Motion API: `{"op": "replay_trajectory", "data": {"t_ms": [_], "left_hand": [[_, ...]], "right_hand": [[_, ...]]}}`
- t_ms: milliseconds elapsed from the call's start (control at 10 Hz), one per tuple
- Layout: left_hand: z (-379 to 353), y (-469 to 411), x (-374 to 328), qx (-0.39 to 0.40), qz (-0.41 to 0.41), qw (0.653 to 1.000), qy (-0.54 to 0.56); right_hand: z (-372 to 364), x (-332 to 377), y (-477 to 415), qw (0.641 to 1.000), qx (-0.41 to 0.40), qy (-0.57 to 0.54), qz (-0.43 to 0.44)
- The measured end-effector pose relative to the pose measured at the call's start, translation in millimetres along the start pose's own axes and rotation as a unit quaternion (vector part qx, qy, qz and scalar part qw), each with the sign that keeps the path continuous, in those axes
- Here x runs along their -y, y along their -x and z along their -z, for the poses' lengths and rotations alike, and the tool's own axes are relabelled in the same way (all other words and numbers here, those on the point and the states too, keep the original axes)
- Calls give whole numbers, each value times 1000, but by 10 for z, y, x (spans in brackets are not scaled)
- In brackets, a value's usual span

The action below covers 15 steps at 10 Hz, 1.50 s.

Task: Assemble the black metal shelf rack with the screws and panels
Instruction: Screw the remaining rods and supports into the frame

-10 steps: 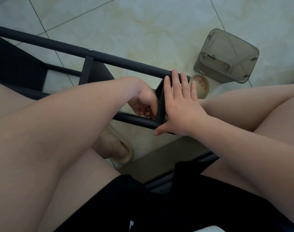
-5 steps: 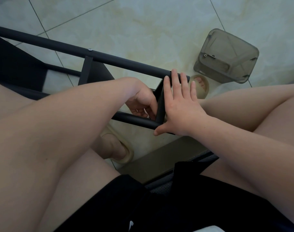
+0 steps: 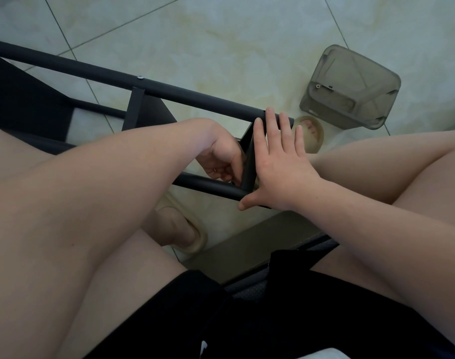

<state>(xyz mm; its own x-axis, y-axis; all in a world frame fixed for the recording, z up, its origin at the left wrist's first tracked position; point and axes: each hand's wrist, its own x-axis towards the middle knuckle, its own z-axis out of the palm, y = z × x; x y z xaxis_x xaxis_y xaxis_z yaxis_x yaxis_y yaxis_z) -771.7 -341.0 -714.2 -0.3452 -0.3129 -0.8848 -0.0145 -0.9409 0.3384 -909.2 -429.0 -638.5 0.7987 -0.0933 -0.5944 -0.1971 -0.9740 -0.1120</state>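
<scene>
A black metal shelf rack [image 3: 91, 69] lies on its side across the pale glossy tiled floor [image 3: 221, 35]. A dark flat panel [image 3: 22, 104] sits at its far left, and a small silver screw head [image 3: 140, 77] shows on the long upper tube. Further right, the left hand [image 3: 222, 159] reaches in between the two tubes. Its fingers are curled toward the joint where the short black end bar [image 3: 248, 161] meets the round black lower tube [image 3: 203, 183]; whether they pinch anything cannot be told. Just beside it, the right hand [image 3: 280, 164] presses flat against the outer face of that end bar, fingers straight and together, thumb spread along the lower tube, gripping nothing. Below the hands a beige foam slipper [image 3: 192, 237] rests on the floor. Well apart at the upper right stands a grey translucent plastic box [image 3: 350, 86].
</scene>
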Motion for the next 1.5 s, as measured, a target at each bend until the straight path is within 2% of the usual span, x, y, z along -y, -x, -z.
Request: {"op": "replay_trajectory", "data": {"t_ms": [300, 500, 1500], "left_hand": [[-5, -10, 35, -19, 3, 999, 26], [-10, -16, 23, -27, 4, 1000, -7], [0, -63, 22, -10, 17, 1000, 19]], "right_hand": [[-7, 4, -7, 1000, -2, 1, -2], [-9, -6, -6, 1000, -1, 1, -1], [-17, 1, -27, 1000, 0, -5, -2]]}}
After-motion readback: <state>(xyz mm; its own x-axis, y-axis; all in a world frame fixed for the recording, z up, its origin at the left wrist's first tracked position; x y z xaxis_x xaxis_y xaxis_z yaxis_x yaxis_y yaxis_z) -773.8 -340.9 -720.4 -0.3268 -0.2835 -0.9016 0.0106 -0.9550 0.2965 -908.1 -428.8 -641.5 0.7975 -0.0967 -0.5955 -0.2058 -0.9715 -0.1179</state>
